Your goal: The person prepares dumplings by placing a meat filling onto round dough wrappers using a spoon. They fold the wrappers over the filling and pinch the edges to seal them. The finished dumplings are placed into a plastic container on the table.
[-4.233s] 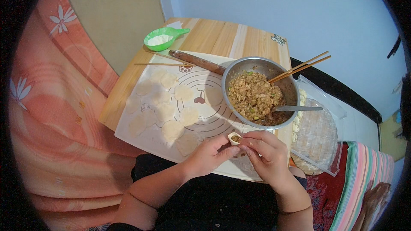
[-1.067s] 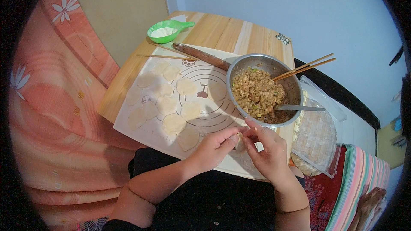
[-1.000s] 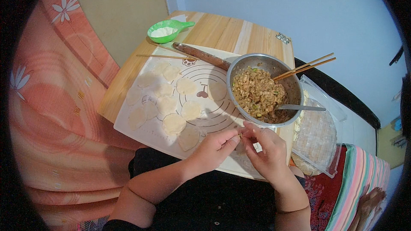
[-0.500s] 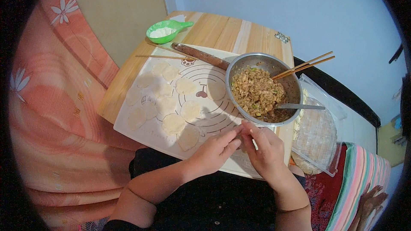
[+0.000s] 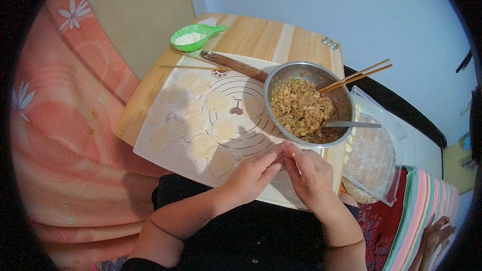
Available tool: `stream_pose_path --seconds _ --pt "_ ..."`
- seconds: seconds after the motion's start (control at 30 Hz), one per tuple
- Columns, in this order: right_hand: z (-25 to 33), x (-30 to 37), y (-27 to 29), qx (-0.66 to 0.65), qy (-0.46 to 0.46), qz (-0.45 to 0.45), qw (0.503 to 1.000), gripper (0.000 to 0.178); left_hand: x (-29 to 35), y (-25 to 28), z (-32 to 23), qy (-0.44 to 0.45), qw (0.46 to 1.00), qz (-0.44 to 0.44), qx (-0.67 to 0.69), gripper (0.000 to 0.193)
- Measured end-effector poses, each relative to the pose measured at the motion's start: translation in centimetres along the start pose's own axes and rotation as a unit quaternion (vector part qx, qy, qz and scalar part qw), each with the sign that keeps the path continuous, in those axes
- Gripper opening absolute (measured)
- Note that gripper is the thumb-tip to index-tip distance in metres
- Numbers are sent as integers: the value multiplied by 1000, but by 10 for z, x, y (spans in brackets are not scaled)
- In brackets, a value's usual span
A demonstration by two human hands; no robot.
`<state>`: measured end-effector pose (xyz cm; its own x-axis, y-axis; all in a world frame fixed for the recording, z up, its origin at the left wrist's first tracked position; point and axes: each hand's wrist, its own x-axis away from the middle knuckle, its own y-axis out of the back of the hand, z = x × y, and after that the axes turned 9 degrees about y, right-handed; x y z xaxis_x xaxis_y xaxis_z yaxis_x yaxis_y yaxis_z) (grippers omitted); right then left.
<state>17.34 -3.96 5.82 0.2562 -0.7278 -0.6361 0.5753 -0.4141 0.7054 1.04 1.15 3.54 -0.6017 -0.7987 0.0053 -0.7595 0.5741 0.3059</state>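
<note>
My left hand (image 5: pixel 255 172) and my right hand (image 5: pixel 310 170) meet over the near edge of the white mat (image 5: pixel 261 190), just below the metal bowl (image 5: pixel 343 138). The fingertips of both are pinched together, thumbs and forefingers touching. What lies between them is hidden by the fingers. Several round dough wrappers (image 5: pixel 203 145) are spread over the left part of the mat, some overlapping. Inside the bowl is a brown minced filling (image 5: pixel 301 108) with green bits. A pair of chopsticks (image 5: pixel 356 76) and a metal-handled utensil (image 5: pixel 354 125) stick out of it to the right.
A rolling pin (image 5: pixel 233 65) lies along the mat's far edge, beside loose thin sticks (image 5: pixel 193 66). Beyond them a green scoop (image 5: pixel 193 45) of white flour stands on the wooden table (image 5: pixel 261 32). Right of the table are a clear plastic cover (image 5: pixel 396 180) and a round woven tray (image 5: pixel 371 155).
Both hands stay in nearly the same place, with small shifts of the pinching fingers. The bowl, wrappers and utensils have not moved.
</note>
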Motion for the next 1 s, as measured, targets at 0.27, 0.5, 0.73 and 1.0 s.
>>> stream_pose_path --seconds 0.27,0.5,0.73,1.0 --pt "-1 -3 -1 -84 -51 -45 994 45 -5 4 7 -31 995 -32 86 33" --pt "-2 -3 -3 -20 8 -61 998 39 2 -2 2 13 994 -11 110 33" --pt "2 -4 -1 -115 -69 -53 990 39 -2 -4 12 -3 983 -15 184 35" --pt "-4 0 -5 -53 -8 -66 996 33 3 -5 2 -7 997 -42 62 38"
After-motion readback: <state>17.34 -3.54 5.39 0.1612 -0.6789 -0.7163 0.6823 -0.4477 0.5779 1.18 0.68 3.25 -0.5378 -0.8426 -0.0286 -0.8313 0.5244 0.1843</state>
